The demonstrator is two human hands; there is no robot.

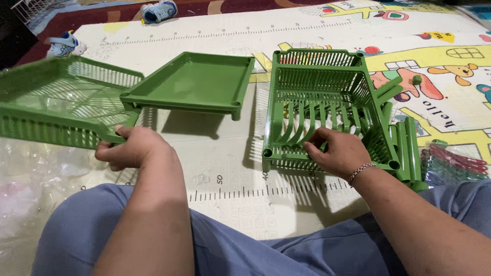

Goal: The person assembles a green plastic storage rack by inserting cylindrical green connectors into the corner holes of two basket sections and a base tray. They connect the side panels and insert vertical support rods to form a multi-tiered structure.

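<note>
My left hand (132, 148) grips the near corner of a green slatted basket tray (56, 102), which is lifted and tilted at the left. A solid green drip tray (192, 82) sits just right of it, its near left corner touching the basket. My right hand (340, 151) holds the front rim of a second green slatted rack (322, 84) that rests on the play mat. A chain bracelet is on my right wrist.
Several green plastic posts (404, 138) lie right of the rack, next to a bag of coloured pieces (452, 163). Crumpled clear plastic wrap (30, 174) lies at the left. Small shoes (158, 10) sit at the mat's far edge. My legs in blue trousers fill the foreground.
</note>
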